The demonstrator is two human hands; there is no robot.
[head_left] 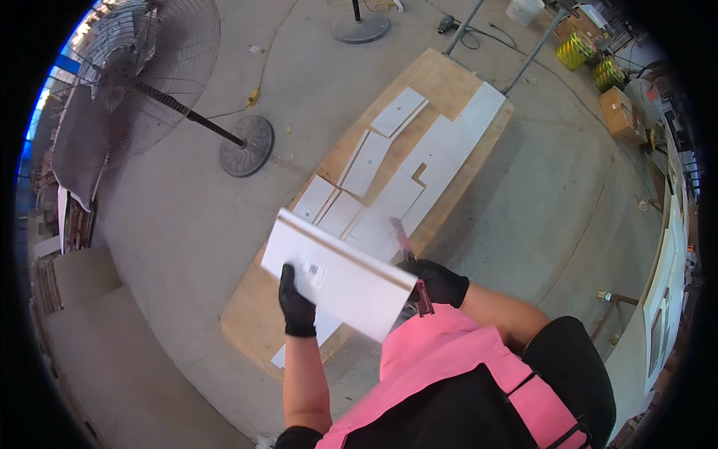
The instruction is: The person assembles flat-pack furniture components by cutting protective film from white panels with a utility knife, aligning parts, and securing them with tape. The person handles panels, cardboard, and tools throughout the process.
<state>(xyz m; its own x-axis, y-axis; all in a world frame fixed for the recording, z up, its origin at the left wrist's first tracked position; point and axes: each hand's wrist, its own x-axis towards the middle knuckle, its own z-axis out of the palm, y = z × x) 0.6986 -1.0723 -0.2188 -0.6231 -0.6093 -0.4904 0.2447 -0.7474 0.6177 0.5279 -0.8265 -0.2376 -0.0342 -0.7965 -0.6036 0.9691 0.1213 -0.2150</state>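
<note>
My left hand point(297, 303), in a black glove, grips a white rectangular panel point(340, 273) by its lower left side, thumb on the face and fingers hidden behind. The panel is tilted up above the table; a brown groove runs along its upper edge and a small label is stuck on its face. My right hand point(437, 283), also black-gloved, is closed round a long dark-red tool point(425, 299) at the panel's right end. The tool's pinkish far end is blurred, so its exact kind is unclear. Whether the right hand also touches the panel is hidden.
A long brown worktable point(254, 314) carries several white panels point(364, 163), one with a notch. Left stands a large pedestal fan point(247, 146); another round base point(360, 28) is farther off. Cords cross the floor near a power tool point(447, 24). Boxes point(622, 116) line the right.
</note>
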